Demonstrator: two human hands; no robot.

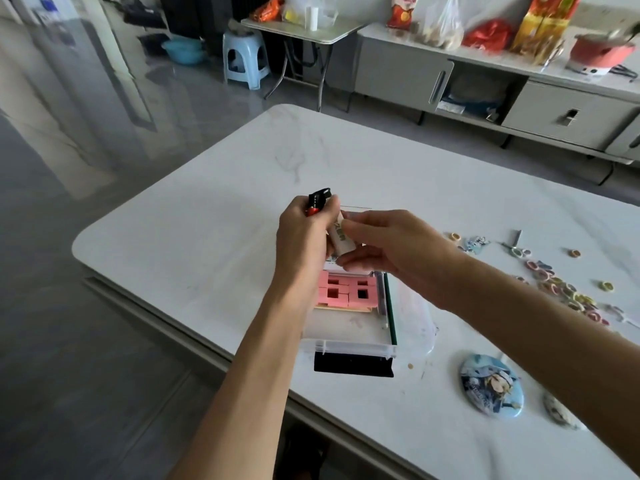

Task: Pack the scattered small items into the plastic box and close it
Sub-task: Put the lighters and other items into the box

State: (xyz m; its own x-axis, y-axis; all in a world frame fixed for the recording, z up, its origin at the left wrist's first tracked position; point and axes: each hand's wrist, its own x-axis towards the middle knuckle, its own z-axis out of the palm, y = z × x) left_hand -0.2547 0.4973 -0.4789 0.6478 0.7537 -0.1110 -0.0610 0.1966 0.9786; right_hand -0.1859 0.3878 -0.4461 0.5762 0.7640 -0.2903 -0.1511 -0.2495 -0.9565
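A clear plastic box (349, 346) stands open at the near edge of the white table (207, 237), its lid (414, 317) lying to the right. Pink foam blocks (346, 292) lie inside. Above the box's far end, my left hand (304, 233) grips a red and black lighter (317, 202). My right hand (384, 247) pinches a small white eraser-like block (341, 239) with green lettering, right beside the left hand.
Several small colourful rings (561, 289) and small charms (478, 242) lie scattered on the table's right side. A round blue picture badge (491, 384) lies near the front edge, another small item (557, 410) beside it. A low cabinet (519, 98) stands beyond.
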